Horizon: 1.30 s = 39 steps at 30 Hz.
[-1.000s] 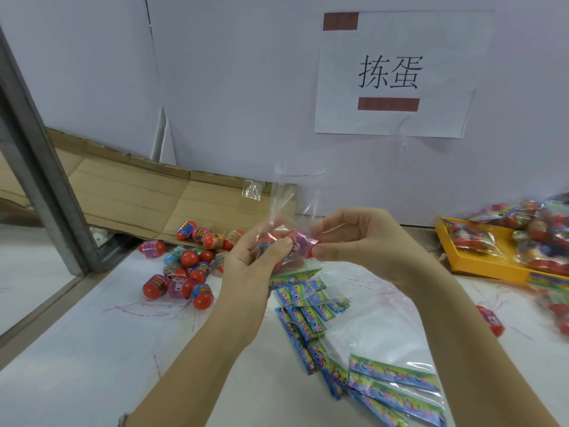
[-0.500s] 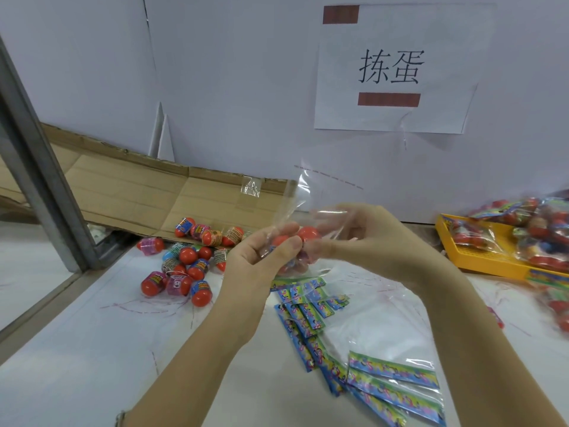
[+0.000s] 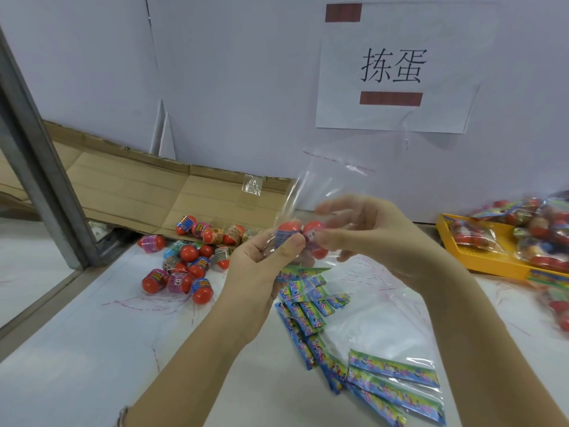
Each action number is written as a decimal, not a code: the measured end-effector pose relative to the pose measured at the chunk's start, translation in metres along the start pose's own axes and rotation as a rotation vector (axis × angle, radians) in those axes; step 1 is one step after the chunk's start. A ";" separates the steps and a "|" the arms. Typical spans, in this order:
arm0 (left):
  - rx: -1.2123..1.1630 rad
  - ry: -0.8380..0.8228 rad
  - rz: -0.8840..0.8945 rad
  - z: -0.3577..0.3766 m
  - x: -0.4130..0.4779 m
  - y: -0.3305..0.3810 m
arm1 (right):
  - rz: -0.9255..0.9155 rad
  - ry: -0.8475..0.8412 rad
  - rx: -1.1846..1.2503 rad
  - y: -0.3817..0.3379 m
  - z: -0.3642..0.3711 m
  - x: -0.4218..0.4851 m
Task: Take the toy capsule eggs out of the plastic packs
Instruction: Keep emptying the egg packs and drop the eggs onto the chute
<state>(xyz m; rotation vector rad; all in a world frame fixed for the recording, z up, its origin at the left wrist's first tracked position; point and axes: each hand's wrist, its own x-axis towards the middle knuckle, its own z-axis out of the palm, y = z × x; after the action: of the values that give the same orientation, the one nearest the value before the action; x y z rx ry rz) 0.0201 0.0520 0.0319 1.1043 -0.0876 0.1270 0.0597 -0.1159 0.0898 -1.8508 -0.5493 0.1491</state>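
A clear plastic pack (image 3: 320, 186) is held up over the table's middle, its open mouth pointing up and right. Red capsule eggs (image 3: 311, 232) sit in its lower end. My left hand (image 3: 261, 266) grips that lower end, thumb pressed on the eggs through the film. My right hand (image 3: 369, 232) is blurred beside the pack, its fingers spread and loosely curled against the film; whether it pinches the film is unclear. A pile of loose capsule eggs (image 3: 191, 257) lies on the table to the left.
Empty packs with blue-green header cards (image 3: 385, 383) lie spread under my forearms. A yellow tray (image 3: 480, 260) of full packs stands at the right. Flattened cardboard (image 3: 129, 192) leans along the back wall, a metal post (image 3: 34, 149) rises at the left, and a paper sign (image 3: 394, 69) hangs above.
The pack has tipped, its open top swinging up and right. My right hand's fingers have loosened from a pinch and spread. The eggs have shifted toward my left thumb.
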 end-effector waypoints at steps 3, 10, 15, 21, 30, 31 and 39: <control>-0.097 0.006 -0.013 0.000 0.001 -0.001 | 0.033 -0.065 -0.035 0.002 -0.005 0.000; -0.160 -0.096 -0.066 0.006 -0.003 -0.007 | -0.013 -0.030 -0.168 0.004 -0.002 -0.001; -0.121 -0.050 -0.063 0.004 -0.001 -0.006 | 0.062 -0.144 -0.330 0.001 -0.009 -0.002; -0.116 -0.057 -0.056 0.004 -0.001 -0.006 | -0.035 0.010 -0.080 -0.002 -0.006 -0.001; -0.021 -0.111 -0.095 -0.001 -0.001 -0.006 | -0.144 0.126 -0.006 0.009 0.001 0.008; 0.010 -0.135 -0.096 -0.002 -0.001 -0.006 | -0.160 0.122 -0.022 0.011 0.003 0.009; 0.001 -0.002 0.102 -0.023 0.010 0.017 | -0.172 0.162 0.333 0.017 0.033 0.020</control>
<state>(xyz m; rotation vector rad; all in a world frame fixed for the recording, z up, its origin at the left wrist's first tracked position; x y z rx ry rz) 0.0274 0.0808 0.0383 1.1014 -0.1460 0.2167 0.0700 -0.0830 0.0660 -1.4701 -0.5323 -0.0243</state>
